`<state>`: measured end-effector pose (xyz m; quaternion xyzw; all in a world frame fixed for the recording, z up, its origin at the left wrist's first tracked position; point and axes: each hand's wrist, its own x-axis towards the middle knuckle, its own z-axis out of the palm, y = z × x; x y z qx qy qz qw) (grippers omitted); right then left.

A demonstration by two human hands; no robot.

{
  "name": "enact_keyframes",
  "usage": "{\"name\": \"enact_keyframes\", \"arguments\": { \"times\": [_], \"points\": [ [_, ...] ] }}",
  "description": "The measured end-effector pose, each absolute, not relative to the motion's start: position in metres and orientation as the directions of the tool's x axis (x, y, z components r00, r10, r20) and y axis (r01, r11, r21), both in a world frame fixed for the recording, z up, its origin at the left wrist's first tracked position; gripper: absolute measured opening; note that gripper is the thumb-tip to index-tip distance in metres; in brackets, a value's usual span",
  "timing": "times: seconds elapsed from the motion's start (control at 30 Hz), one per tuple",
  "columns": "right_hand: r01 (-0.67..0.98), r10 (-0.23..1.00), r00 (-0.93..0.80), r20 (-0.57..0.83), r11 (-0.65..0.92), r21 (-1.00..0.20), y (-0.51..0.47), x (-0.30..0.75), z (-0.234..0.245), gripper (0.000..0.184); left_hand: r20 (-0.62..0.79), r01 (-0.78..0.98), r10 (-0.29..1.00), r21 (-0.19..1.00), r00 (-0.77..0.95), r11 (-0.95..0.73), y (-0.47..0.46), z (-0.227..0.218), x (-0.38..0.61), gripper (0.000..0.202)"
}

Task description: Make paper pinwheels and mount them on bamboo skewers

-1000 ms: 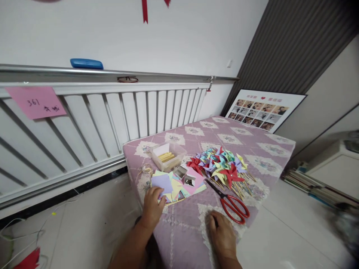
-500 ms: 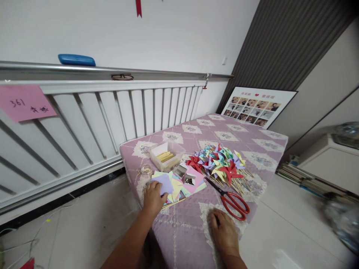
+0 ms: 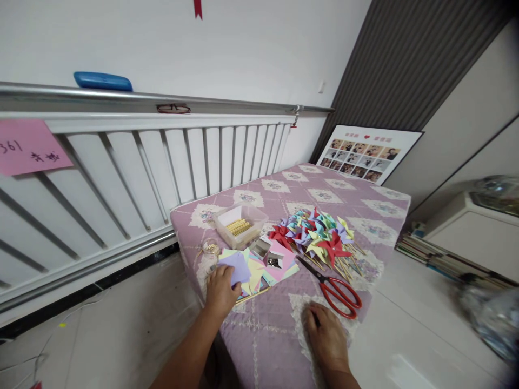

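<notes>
Can't make out fingertips on left hand (image 3: 221, 292) at purple paper (image 3: 240, 266); can't tell pinching from resting. Can't see inside right hand (image 3: 327, 335) either. Losing both forearms (image 3: 182, 348) at bottom edge. Reading left as palm-down, fingers bent over paper's near corner; right as loosely curled on patterned cloth (image 3: 267, 346), near red-handled scissors (image 3: 322, 279). See purple paper as plain, partly covered, atop coloured sheets (image 3: 255, 272), near plastic box (image 3: 254, 215) of sticks (image 3: 238, 227).

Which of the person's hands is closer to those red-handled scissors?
The right hand. It is just on the near side of the scissors, by the red handles. The left hand is farther off, to their left, at the purple paper.
</notes>
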<state>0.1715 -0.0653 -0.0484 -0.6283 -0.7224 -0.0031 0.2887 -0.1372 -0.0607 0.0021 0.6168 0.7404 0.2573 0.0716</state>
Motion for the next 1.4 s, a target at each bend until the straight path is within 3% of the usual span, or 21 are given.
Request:
{"name": "enact_keyframes", "arguments": {
  "times": [0.27, 1.0, 1.4],
  "points": [
    [0.921, 0.908, -0.036, 0.418, 0.193, -0.339, -0.066, 0.17, -0.048, 0.034, 0.199, 0.873, 0.957, 0.48, -0.209, 0.091, -0.059, -0.001, -0.144, 0.033],
    [0.926, 0.904, -0.04, 0.426, 0.194, -0.323, -0.066, 0.171, -0.048, 0.034, 0.205, 0.896, 0.956, 0.431, -0.209, 0.104, -0.06, 0.005, -0.136, 0.041],
    [0.925, 0.897, -0.033, 0.44, 0.194, -0.325, -0.066, 0.169, -0.049, 0.033, 0.145, 0.851, 0.968, 0.514, -0.204, 0.103, -0.05, 0.007, -0.151, 0.028]
  ]
}}
